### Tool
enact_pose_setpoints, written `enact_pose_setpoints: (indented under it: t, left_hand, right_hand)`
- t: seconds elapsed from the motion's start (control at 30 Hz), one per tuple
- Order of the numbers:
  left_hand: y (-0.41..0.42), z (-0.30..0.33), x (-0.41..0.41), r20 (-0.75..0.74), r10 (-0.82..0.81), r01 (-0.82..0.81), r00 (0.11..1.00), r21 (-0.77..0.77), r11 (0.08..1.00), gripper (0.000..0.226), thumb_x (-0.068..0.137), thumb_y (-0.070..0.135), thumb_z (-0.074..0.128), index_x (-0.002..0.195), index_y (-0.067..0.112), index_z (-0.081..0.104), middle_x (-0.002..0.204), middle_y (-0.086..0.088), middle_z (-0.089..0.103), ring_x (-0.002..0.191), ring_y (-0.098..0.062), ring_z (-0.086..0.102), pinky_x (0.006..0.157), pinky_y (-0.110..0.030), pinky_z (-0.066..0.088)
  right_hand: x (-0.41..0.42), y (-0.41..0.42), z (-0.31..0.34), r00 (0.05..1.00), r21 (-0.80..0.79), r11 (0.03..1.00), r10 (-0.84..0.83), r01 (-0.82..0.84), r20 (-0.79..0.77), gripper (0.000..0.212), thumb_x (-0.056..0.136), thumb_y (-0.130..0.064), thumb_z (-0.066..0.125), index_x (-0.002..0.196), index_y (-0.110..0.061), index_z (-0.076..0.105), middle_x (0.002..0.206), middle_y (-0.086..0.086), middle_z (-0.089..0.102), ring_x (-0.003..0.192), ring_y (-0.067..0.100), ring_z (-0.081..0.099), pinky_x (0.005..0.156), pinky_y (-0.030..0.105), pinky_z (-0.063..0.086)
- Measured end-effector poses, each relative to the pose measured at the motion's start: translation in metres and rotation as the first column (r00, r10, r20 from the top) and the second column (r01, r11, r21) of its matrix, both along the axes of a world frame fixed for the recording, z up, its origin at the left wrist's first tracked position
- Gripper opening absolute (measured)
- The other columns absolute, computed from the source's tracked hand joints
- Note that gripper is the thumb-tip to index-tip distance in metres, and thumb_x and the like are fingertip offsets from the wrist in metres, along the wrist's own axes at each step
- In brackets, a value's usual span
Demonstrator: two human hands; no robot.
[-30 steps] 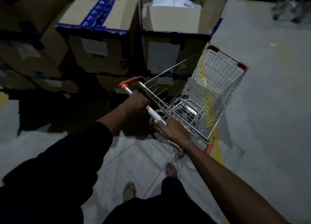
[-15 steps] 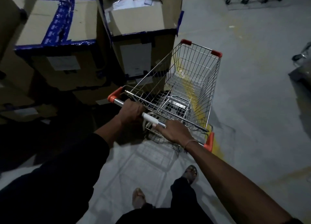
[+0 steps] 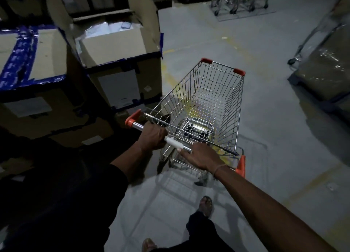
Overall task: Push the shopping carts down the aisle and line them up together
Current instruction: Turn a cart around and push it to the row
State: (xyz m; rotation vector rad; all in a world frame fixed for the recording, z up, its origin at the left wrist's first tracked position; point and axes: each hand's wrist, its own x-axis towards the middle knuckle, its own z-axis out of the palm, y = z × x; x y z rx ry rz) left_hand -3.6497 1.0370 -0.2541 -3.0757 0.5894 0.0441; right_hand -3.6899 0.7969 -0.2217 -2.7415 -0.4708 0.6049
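Cart [image 3: 206, 107] stood on grey floor [image 3: 274, 138] beside stacked boxes [image 3: 121, 66]; left hand [image 3: 152, 138] gripped its handle [image 3: 174, 141], right hand [image 3: 202, 158] apparently wrapped over it, fingers partly hidden. Basket extended ahead of both hands.

Head cam, wide-angle, looks fwd and down, close.

Dim light falls on the grey floor [image 3: 265, 119] ahead of me, crossed by faded yellow lines [image 3: 171, 79]. On my left stand stacked cardboard boxes [image 3: 121, 70] edged with blue tape [image 3: 17, 62]; on my right sits a plastic-wrapped load [image 3: 325, 66] on a wheeled base
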Motion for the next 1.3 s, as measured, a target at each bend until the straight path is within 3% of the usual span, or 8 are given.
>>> enact_pose_setpoints:
  t: [0.1, 0.2, 0.33, 0.5, 0.67, 0.87, 1.07, 1.3]
  left_hand:
    - [-0.041, -0.011, 0.018, 0.057, -0.083, 0.086, 0.995, -0.06, 0.994, 0.017, 0.057, 0.033, 0.07, 0.059, 0.019, 0.06, 0.053, -0.002, 0.06, 0.047, -0.027, 0.062, 0.062, -0.035, 0.047]
    - [-0.088, -0.017, 0.045, 0.158, -0.175, 0.19, 0.972, -0.09, 0.978, 0.038, 0.063, 0.048, 0.087, 0.062, 0.019, 0.062, 0.054, -0.001, 0.061, 0.046, -0.026, 0.063, 0.052, -0.029, 0.04]
    - [-0.143, -0.019, 0.088, 0.21, -0.258, 0.3, 0.943, -0.202, 0.932, 0.064, 0.079, 0.082, 0.052, 0.072, 0.02, 0.065, 0.059, -0.002, 0.065, 0.054, -0.027, 0.067, 0.048, -0.03, 0.047]
    - [-0.193, -0.014, 0.136, 0.221, -0.299, 0.343, 0.928, -0.197, 0.918, 0.075, 0.075, 0.092, 0.043, 0.067, 0.019, 0.061, 0.055, 0.0, 0.062, 0.049, -0.025, 0.063, 0.049, -0.023, 0.032]
    - [-0.24, -0.005, 0.178, 0.229, -0.236, 0.284, 0.944, -0.202, 0.937, 0.077, 0.082, 0.09, 0.043, 0.049, 0.021, 0.04, 0.042, 0.006, 0.036, 0.035, -0.018, 0.04, 0.049, -0.021, 0.021]
    - [-0.283, 0.005, 0.222, 0.158, -0.163, 0.183, 0.974, -0.126, 0.975, 0.083, 0.079, 0.089, 0.055, 0.044, 0.014, 0.047, 0.039, 0.009, 0.028, 0.035, -0.013, 0.033, 0.045, -0.021, 0.006]
    - [-0.3, 0.008, 0.279, 0.087, -0.138, 0.149, 0.987, -0.13, 0.98, 0.087, 0.08, 0.093, 0.038, 0.048, 0.014, 0.054, 0.041, 0.008, 0.033, 0.037, -0.012, 0.037, 0.044, -0.021, 0.015]
    - [-0.303, 0.011, 0.374, 0.038, -0.115, 0.117, 0.993, -0.064, 0.991, 0.086, 0.081, 0.095, 0.038, 0.052, 0.016, 0.056, 0.044, 0.006, 0.042, 0.039, -0.012, 0.042, 0.044, -0.024, 0.021]
  right_hand:
    - [0.016, -0.04, 0.004, 1.0, -0.03, 0.999, -0.019, 0.02, 0.011, 0.06, 0.098, -0.079, 0.045, 0.081, -0.023, 0.057, 0.067, -0.004, 0.052, 0.071, 0.027, 0.06, 0.067, 0.037, 0.051]
    - [0.04, -0.089, 0.007, 0.995, -0.101, 0.992, -0.074, 0.08, 0.06, 0.073, 0.095, -0.085, 0.041, 0.065, -0.019, 0.051, 0.067, 0.0, 0.054, 0.071, 0.027, 0.059, 0.063, 0.034, 0.042]
    - [0.075, -0.156, 0.002, 0.984, -0.155, 0.975, -0.142, 0.158, 0.107, 0.082, 0.087, -0.095, 0.032, 0.06, -0.02, 0.05, 0.065, 0.001, 0.054, 0.067, 0.026, 0.057, 0.061, 0.034, 0.041]
    - [0.122, -0.225, -0.01, 0.972, -0.21, 0.966, -0.109, 0.154, 0.21, 0.109, 0.076, -0.106, 0.011, 0.081, -0.017, 0.073, 0.081, 0.006, 0.07, 0.078, 0.029, 0.068, 0.074, 0.04, 0.059]
    - [0.161, -0.286, -0.009, 0.937, -0.22, 0.953, -0.13, 0.209, 0.325, 0.101, 0.081, -0.103, 0.018, 0.074, -0.018, 0.071, 0.074, 0.004, 0.068, 0.073, 0.026, 0.068, 0.066, 0.034, 0.052]
    - [0.218, -0.326, -0.004, 0.93, -0.225, 0.952, -0.12, 0.207, 0.348, 0.096, 0.083, -0.102, 0.017, 0.061, -0.018, 0.06, 0.064, 0.004, 0.059, 0.064, 0.027, 0.062, 0.06, 0.034, 0.044]
    - [0.283, -0.342, -0.004, 0.936, -0.217, 0.954, -0.13, 0.208, 0.327, 0.096, 0.078, -0.105, 0.018, 0.059, -0.019, 0.057, 0.061, 0.002, 0.056, 0.062, 0.024, 0.059, 0.062, 0.033, 0.048]
    - [0.391, -0.348, -0.006, 0.937, -0.118, 0.959, -0.218, 0.258, 0.271, 0.093, 0.077, -0.105, 0.023, 0.052, -0.02, 0.05, 0.055, 0.004, 0.058, 0.056, 0.024, 0.061, 0.066, 0.034, 0.055]
